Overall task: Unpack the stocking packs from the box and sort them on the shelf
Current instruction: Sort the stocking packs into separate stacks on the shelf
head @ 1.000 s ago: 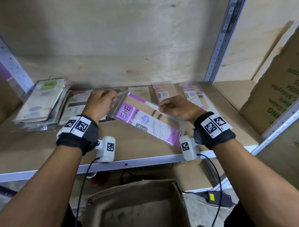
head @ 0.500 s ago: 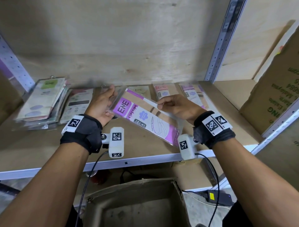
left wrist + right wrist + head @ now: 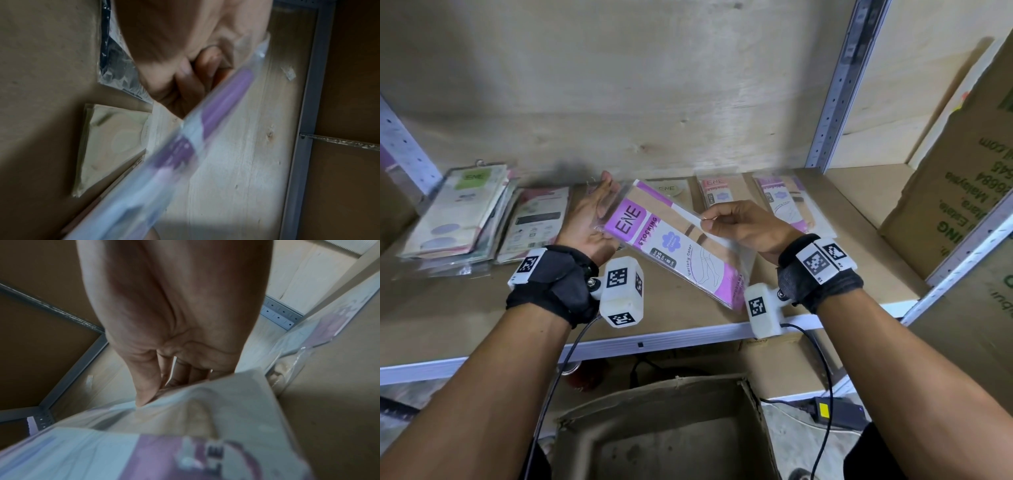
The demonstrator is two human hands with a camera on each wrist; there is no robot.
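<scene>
1. Nearest me, at the bottom centre of the head view, the open cardboard box (image 3: 671, 435) sits on the floor below the shelf; beside it at lower right lies a black power adapter (image 3: 835, 413) with a yellow label.
2. Above that runs the white front edge of the wooden shelf (image 3: 465, 308), crossing the frame from left to right.
3. In the middle of the frame I hold a purple stocking pack (image 3: 674, 243) tilted above the shelf board, its "ENE STOCKING" face turned up toward me.
4. My right hand (image 3: 743, 224) pinches the pack's upper right edge between thumb and curled fingers; the right wrist view shows the thumb pressed onto the plastic.
5. My left hand (image 3: 592, 219) has its palm turned up with the fingers nearly straight, against the pack's left end; the left wrist view is too blurred to show a grip.
6. Farther back, flat on the board, lie more packs: a green-label stack (image 3: 458, 209) at the left, a second pile (image 3: 534, 222) beside it, and pink and purple packs (image 3: 780, 198) at the right.
7. At the far right edge stands a large printed carton (image 3: 962, 178).
</scene>
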